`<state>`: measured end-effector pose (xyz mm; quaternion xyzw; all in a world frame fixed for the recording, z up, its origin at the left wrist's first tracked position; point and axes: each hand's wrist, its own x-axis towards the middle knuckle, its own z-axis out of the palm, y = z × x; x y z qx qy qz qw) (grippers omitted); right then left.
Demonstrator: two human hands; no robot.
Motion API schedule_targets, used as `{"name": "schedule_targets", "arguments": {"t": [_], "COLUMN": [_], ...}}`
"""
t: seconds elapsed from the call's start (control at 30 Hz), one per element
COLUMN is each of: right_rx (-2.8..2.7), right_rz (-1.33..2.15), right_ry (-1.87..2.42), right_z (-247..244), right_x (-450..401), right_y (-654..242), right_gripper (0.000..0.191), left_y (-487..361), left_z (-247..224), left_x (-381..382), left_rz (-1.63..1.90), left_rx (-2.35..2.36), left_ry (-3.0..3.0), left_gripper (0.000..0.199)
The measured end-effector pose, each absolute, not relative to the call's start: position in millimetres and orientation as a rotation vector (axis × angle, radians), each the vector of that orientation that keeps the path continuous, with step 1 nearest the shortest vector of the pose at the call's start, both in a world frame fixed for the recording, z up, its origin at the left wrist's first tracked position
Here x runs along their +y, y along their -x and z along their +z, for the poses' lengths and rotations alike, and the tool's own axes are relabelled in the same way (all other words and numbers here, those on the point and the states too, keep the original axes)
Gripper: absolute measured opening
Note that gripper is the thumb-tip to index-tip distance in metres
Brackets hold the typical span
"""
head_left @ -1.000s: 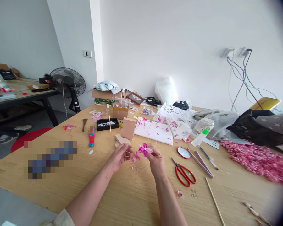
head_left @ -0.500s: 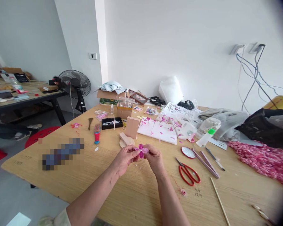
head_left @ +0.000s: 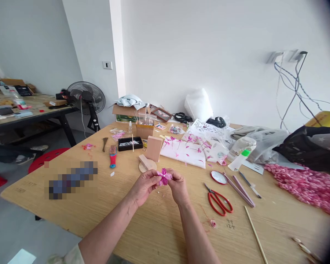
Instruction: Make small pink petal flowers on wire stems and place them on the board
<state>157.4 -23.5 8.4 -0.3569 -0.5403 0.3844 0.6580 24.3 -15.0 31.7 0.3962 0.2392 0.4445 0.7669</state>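
The left hand (head_left: 146, 184), clear of the pink flower (head_left: 164, 177) 1 second ago, now pinches its 9 o'clock edge; the right hand (head_left: 179, 186) pinches 3 o'clock, so both apparently steady it.

A person's bare forearms (head_left: 110, 222) angle inward, the left slanting more than the right, with left hand (head_left: 145, 186) and right hand (head_left: 179, 187) close together, each curled in a pinch.

Handwritten number 124 (head_left: 231, 227) is standing on the bench (head_left: 159, 234), near the red-handled scissors (head_left: 219, 201) | two digits (head_left: 230, 221) just beyond it are looking like 99, the first uncertain | faint marks (head_left: 21, 190) at the bench's left end are proving too blurred to read
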Motion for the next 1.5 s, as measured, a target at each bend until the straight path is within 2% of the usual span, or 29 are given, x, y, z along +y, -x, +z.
{"name": "schedule_targets", "arguments": {"t": [0.17,0.33,0.6,0.73,1.03,1.3,1.5], "right_rx": [-1.19,-1.16,-1.17,-1.21,-1.179,-0.688,-0.641], "right_rz": [0.89,0.892,0.735,0.696,0.859,1.141,1.189], "right_ry": [0.786,0.781,0.895,0.91,0.868,0.819,0.794], "right_z": [7.8,7.6,4.0,2.4,4.0,5.9,6.0], "right_x": [-24.1,-23.9,-20.9,-20.0,-22.8,-18.5,-17.6], "right_y": [-154.3,-155.2,-162.0,-160.6,-155.6,-163.9,-166.9], "right_gripper": [0.012,0.012,0.004,0.007,0.003,0.015,0.018], "left_y": [-26.7,-26.6,-27.8,-35.4,-34.6,-29.4,-42.6], "left_z": [31.5,31.2,21.5,22.7,20.9,21.6,25.7], "left_x": [-12.8,-13.2,-28.6,-28.7,-24.3,-15.4,-11.7], "left_rz": [0.977,0.987,0.931,0.952,0.981,1.105,1.057], "left_rx": [0.493,0.452,0.507,0.511,0.512,0.732,0.725], "left_ry": [-0.872,-0.84,-0.722,-0.762,-0.813,-1.035,-1.123], "left_gripper": [0.009,0.015,0.024,0.02,0.018,0.024,0.027]}}
